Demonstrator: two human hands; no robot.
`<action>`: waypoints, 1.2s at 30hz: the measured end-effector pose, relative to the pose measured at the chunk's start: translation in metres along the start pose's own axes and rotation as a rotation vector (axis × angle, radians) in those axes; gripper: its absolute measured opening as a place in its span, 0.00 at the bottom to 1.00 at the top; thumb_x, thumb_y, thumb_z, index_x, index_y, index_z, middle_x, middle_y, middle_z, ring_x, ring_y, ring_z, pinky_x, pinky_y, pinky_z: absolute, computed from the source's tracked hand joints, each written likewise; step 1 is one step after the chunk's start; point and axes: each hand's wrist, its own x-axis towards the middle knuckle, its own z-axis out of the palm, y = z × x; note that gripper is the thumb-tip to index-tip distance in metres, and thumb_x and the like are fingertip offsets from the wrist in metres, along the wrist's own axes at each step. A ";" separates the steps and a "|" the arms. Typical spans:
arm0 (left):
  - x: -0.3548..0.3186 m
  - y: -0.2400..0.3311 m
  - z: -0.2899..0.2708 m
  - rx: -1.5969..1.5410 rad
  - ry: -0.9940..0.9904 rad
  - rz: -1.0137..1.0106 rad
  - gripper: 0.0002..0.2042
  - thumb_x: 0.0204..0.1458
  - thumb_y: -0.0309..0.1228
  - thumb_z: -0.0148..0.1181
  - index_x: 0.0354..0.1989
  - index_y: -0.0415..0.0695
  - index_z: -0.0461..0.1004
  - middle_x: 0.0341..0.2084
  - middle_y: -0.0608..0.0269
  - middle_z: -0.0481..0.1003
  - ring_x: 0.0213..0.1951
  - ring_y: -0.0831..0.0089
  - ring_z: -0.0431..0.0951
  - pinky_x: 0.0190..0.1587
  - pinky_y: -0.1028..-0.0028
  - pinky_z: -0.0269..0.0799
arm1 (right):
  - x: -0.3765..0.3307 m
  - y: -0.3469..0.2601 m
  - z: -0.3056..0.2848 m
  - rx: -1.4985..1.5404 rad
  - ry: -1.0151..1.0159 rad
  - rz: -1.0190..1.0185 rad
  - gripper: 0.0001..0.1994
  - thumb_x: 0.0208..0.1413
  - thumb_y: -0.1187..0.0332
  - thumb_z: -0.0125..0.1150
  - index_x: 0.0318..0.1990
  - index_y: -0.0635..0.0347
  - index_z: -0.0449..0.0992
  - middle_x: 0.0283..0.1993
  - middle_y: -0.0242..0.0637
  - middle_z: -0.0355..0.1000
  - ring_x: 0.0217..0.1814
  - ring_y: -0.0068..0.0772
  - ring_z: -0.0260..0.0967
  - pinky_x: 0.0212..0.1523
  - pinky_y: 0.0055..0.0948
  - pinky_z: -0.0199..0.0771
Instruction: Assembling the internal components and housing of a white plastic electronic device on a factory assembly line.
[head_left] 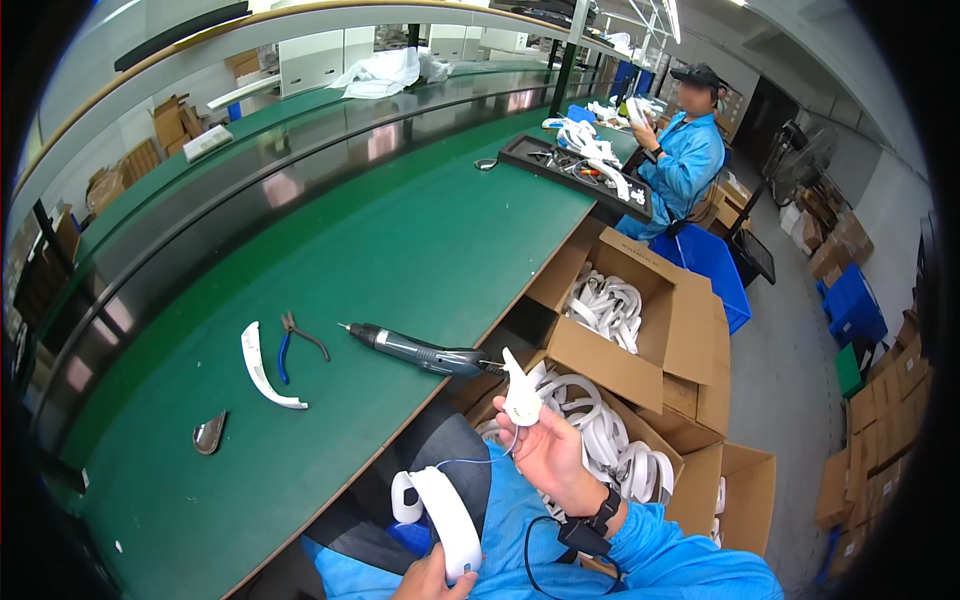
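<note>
Over my lap, my left hand (437, 578) is closed around the lower end of a white curved plastic housing (448, 522). My right hand (552, 452), palm up, grips a smaller white plastic part (521, 396) between thumb and fingers. A thin bluish wire (470, 461) runs from the housing to that part. On the green bench nearby lies a dark electric screwdriver (420, 350), its tip pointing left. Farther left are pliers (287, 345) with one blue handle showing, a white curved shell (262, 372) and a small shiny, rounded piece (209, 434).
Cardboard boxes (690, 340) of white curved parts (605, 308) stand right of the bench (430, 270). A co-worker in blue (685, 165) sits farther along, holding a white part, beside a black tray (570, 178). Blue bins (710, 265) stand on the floor.
</note>
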 end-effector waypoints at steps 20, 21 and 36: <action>0.007 -0.025 0.009 -0.708 -0.082 -0.171 0.29 0.57 0.30 0.56 0.64 0.37 0.50 0.46 0.55 0.72 0.49 0.68 0.74 0.54 0.66 0.68 | 0.004 0.009 0.004 -0.079 -0.023 -0.083 0.28 0.62 0.59 0.51 0.64 0.67 0.58 0.59 0.53 0.68 0.52 0.39 0.73 0.51 0.33 0.75; 0.012 -0.029 0.009 -0.755 -0.088 -0.164 0.29 0.57 0.29 0.55 0.64 0.38 0.51 0.47 0.54 0.72 0.50 0.67 0.73 0.55 0.66 0.67 | 0.004 0.009 0.005 -0.068 -0.006 -0.080 0.27 0.63 0.59 0.51 0.64 0.66 0.58 0.60 0.53 0.67 0.52 0.38 0.73 0.50 0.33 0.75; 0.009 -0.022 0.014 -0.692 -0.025 -0.295 0.18 0.61 0.30 0.47 0.58 0.37 0.61 0.42 0.55 0.75 0.44 0.68 0.77 0.50 0.69 0.72 | -0.002 0.017 0.001 -0.129 0.012 -0.062 0.27 0.61 0.62 0.52 0.64 0.66 0.58 0.61 0.54 0.66 0.53 0.38 0.74 0.52 0.34 0.77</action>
